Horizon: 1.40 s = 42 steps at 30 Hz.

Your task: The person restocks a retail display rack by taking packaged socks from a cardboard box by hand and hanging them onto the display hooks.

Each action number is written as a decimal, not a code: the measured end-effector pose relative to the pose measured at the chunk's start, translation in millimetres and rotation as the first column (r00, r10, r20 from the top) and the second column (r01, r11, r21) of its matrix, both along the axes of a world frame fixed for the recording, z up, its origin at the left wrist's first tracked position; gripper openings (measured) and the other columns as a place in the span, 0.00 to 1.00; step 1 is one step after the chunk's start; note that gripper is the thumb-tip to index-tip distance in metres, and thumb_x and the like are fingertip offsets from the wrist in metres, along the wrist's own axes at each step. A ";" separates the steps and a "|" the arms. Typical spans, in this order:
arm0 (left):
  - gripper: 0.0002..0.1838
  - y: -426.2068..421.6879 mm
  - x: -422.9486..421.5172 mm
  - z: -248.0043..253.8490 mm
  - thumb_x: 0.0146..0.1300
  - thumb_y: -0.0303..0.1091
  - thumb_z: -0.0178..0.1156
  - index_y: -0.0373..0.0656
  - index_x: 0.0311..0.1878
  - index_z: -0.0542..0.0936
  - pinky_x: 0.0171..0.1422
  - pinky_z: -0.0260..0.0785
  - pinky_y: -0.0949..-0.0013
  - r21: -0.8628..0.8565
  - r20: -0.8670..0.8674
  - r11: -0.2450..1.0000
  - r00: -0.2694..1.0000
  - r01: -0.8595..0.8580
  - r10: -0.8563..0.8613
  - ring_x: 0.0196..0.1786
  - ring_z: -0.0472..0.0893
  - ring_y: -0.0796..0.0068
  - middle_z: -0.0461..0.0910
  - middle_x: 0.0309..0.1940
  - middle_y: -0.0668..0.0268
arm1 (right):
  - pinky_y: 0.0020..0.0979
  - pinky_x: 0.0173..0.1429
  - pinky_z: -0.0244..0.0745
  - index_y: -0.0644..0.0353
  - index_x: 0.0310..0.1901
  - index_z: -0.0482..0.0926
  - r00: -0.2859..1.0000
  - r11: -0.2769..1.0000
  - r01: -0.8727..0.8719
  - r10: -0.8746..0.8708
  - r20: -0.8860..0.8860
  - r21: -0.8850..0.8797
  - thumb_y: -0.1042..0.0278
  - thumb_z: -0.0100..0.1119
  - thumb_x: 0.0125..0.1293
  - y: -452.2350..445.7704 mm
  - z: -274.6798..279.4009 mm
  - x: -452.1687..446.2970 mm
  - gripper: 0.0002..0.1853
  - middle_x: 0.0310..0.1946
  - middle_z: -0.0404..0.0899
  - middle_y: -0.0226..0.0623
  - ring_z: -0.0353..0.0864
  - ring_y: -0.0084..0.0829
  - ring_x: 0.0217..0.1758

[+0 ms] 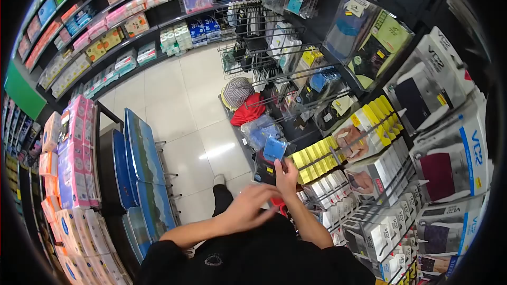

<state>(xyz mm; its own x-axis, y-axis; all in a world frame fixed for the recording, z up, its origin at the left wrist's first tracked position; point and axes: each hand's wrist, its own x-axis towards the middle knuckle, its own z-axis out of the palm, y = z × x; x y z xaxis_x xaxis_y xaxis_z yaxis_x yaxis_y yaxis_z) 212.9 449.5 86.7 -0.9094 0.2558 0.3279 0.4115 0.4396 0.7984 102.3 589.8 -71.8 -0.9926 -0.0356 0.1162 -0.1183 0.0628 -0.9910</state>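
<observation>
My right hand (287, 180) is raised before the rack on the right, its thumb and fingertips at the lower edge of a packet with a blue card (274, 149). The fingers appear closed on that edge. My left hand (252, 206) reaches across my body, palm down, fingers stretched and slightly smeared by motion; nothing shows in it. Its fingertips come close to my right wrist. Just beyond the blue-card packet lie clear plastic packets (259, 131), a red cap (249, 110) and a striped hat (237, 92). Yellow boxes (317, 159) stand in a row right of my right hand.
Wire hooks and baskets (274, 47) with hanging packs jut out on the right. White underwear boxes (388, 219) fill the near right shelves. Blue folding tables (145, 153) and stacked tissue packs (74, 153) stand left of the tiled aisle (182, 108). Tissue shelves (113, 39) line the back.
</observation>
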 end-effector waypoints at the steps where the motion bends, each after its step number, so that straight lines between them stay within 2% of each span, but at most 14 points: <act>1: 0.14 -3.0 -10.3 14.1 0.60 0.30 0.64 0.41 0.49 0.76 0.57 0.67 0.61 -0.047 -0.045 0.985 0.985 0.167 -0.169 0.51 0.78 0.59 0.78 0.47 0.58 | 0.24 0.31 0.64 0.66 0.38 0.78 1.000 1.000 0.011 -0.011 0.006 0.001 0.64 0.61 0.69 -10.7 0.3 -11.6 0.12 0.25 0.72 0.26 0.65 0.16 0.27; 4: 0.15 -8.7 -42.5 44.5 0.61 0.30 0.61 0.43 0.50 0.75 0.56 0.67 0.59 -0.030 -0.169 0.877 0.862 0.479 -0.477 0.51 0.77 0.60 0.76 0.48 0.61 | 0.24 0.29 0.61 0.67 0.36 0.77 0.986 0.989 0.145 -0.145 -0.081 -0.008 0.65 0.62 0.68 -44.6 4.7 -51.3 0.12 0.21 0.68 0.26 0.61 0.16 0.25; 8: 0.15 -20.2 -86.2 95.8 0.58 0.33 0.58 0.40 0.48 0.74 0.56 0.66 0.59 -0.047 -0.248 0.630 0.601 0.776 -0.760 0.54 0.74 0.64 0.72 0.50 0.59 | 0.23 0.30 0.60 0.67 0.34 0.75 0.946 0.960 0.280 -0.280 -0.161 -0.021 0.67 0.62 0.68 -85.9 24.9 -96.9 0.11 0.23 0.68 0.26 0.61 0.15 0.27; 9: 0.13 -25.1 -92.2 111.4 0.56 0.33 0.59 0.38 0.43 0.73 0.51 0.68 0.61 -0.029 -0.317 0.616 0.577 0.787 -0.753 0.45 0.78 0.62 0.75 0.41 0.60 | 0.23 0.30 0.60 0.67 0.34 0.74 0.943 0.954 0.299 -0.300 -0.146 -0.029 0.67 0.62 0.68 -91.8 23.9 -107.5 0.12 0.23 0.68 0.25 0.61 0.15 0.27; 11: 0.16 -36.1 -101.5 130.4 0.55 0.30 0.60 0.35 0.46 0.75 0.51 0.66 0.60 0.015 -0.390 0.531 0.494 0.847 -0.777 0.41 0.77 0.66 0.77 0.37 0.63 | 0.22 0.30 0.59 0.66 0.34 0.74 0.932 0.942 0.326 -0.335 -0.137 -0.080 0.67 0.62 0.69 -105.0 33.2 -118.3 0.11 0.25 0.68 0.24 0.61 0.14 0.28; 13: 0.13 -59.7 -120.4 156.0 0.61 0.42 0.54 0.43 0.41 0.74 0.51 0.62 0.62 -0.021 -0.321 0.428 0.400 0.903 -0.859 0.43 0.78 0.67 0.76 0.34 0.65 | 0.20 0.35 0.64 0.67 0.37 0.75 0.933 0.937 0.350 -0.349 -0.089 -0.008 0.69 0.60 0.70 -111.9 39.3 -125.9 0.09 0.28 0.73 0.25 0.67 0.13 0.31; 15: 0.13 -76.1 -130.2 159.9 0.60 0.43 0.54 0.42 0.38 0.74 0.49 0.63 0.61 0.009 -0.324 0.392 0.374 0.920 -0.869 0.41 0.78 0.67 0.76 0.31 0.66 | 0.20 0.41 0.68 0.67 0.39 0.76 0.911 0.918 0.394 -0.396 -0.116 -0.041 0.69 0.59 0.70 -121.3 38.6 -132.3 0.09 0.32 0.76 0.28 0.71 0.14 0.35; 19: 0.15 -109.5 -154.9 162.1 0.57 0.45 0.55 0.41 0.33 0.74 0.48 0.63 0.63 0.077 -0.314 0.253 0.265 0.964 -0.912 0.39 0.79 0.65 0.76 0.28 0.65 | 0.18 0.41 0.67 0.63 0.34 0.74 0.877 0.885 0.462 -0.466 -0.115 -0.060 0.71 0.59 0.71 -134.1 38.4 -133.7 0.08 0.34 0.76 0.25 0.70 0.13 0.36; 23: 0.15 -131.8 -171.8 157.9 0.57 0.45 0.56 0.41 0.31 0.73 0.46 0.63 0.63 0.095 -0.348 0.231 0.249 0.968 -0.904 0.38 0.77 0.64 0.75 0.28 0.65 | 0.19 0.44 0.67 0.66 0.37 0.75 0.864 0.867 0.490 -0.497 -0.082 -0.093 0.71 0.59 0.71 -129.2 22.4 -134.2 0.07 0.36 0.78 0.28 0.72 0.15 0.39; 31: 0.15 -156.3 -187.0 152.9 0.59 0.44 0.56 0.41 0.31 0.71 0.40 0.63 0.61 0.414 -0.337 -0.045 0.107 0.909 -0.935 0.32 0.74 0.57 0.70 0.25 0.62 | 0.20 0.41 0.67 0.64 0.35 0.74 0.779 0.782 0.618 -0.623 -0.067 -0.086 0.69 0.60 0.71 -105.2 12.1 -172.7 0.09 0.32 0.76 0.25 0.70 0.14 0.36; 33: 0.15 -160.0 -187.2 150.6 0.60 0.44 0.56 0.41 0.31 0.71 0.39 0.63 0.62 0.397 -0.355 -0.039 0.114 0.917 -0.928 0.31 0.74 0.57 0.69 0.24 0.62 | 0.23 0.30 0.59 0.62 0.27 0.67 0.727 0.737 0.676 -0.665 -0.171 0.005 0.67 0.60 0.70 -94.1 16.4 -193.1 0.16 0.22 0.66 0.23 0.60 0.15 0.27; 35: 0.12 -164.3 -183.7 147.2 0.59 0.41 0.57 0.40 0.31 0.72 0.37 0.63 0.63 0.395 -0.414 0.020 0.197 0.919 -0.889 0.30 0.73 0.60 0.69 0.24 0.63 | 0.27 0.29 0.58 0.64 0.25 0.66 0.676 0.676 0.732 -0.703 -0.221 0.088 0.62 0.60 0.70 -76.9 12.4 -215.3 0.20 0.19 0.63 0.28 0.59 0.19 0.25; 41: 0.07 -186.7 -190.7 150.9 0.56 0.31 0.61 0.37 0.29 0.77 0.34 0.66 0.65 0.325 -0.526 0.231 0.378 0.917 -0.762 0.26 0.72 0.65 0.69 0.24 0.64 | 0.28 0.32 0.62 0.67 0.28 0.71 0.565 0.559 0.824 -0.801 -0.198 0.089 0.62 0.59 0.71 -48.7 18.7 -265.5 0.18 0.20 0.67 0.30 0.61 0.21 0.26; 42: 0.06 -190.4 -192.4 151.6 0.55 0.29 0.61 0.36 0.29 0.77 0.34 0.67 0.65 0.318 -0.541 0.246 0.389 0.915 -0.745 0.26 0.72 0.66 0.69 0.24 0.64 | 0.29 0.35 0.66 0.68 0.32 0.72 0.576 0.559 0.817 -0.788 -0.216 0.140 0.64 0.60 0.70 -43.1 17.0 -269.0 0.15 0.22 0.71 0.31 0.67 0.23 0.27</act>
